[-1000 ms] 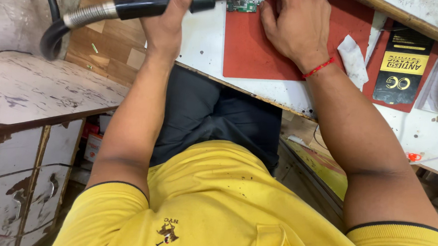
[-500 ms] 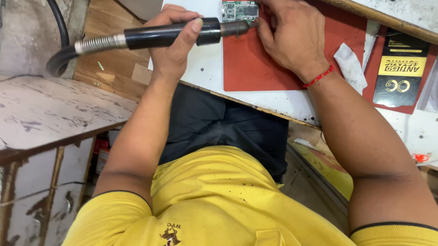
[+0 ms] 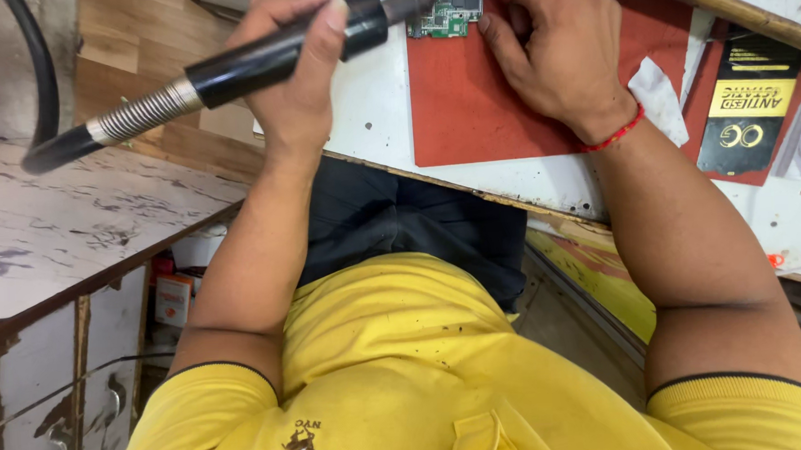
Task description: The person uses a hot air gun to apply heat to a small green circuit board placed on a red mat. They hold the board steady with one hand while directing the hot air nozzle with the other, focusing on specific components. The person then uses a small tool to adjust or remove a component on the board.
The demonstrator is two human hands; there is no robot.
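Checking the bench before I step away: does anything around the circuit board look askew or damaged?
Nothing looks damaged. The green circuit board lies on the red mat, steadied by the right hand, while the left hand holds the black handpiece to it. A white scrap lies loose at the mat's edge.

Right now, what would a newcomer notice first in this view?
First, the black hot-air tool in the left hand, its nozzle at the green circuit board near the top edge. The right hand steadies that board on the red mat. Below, a yellow shirt fills the foreground.
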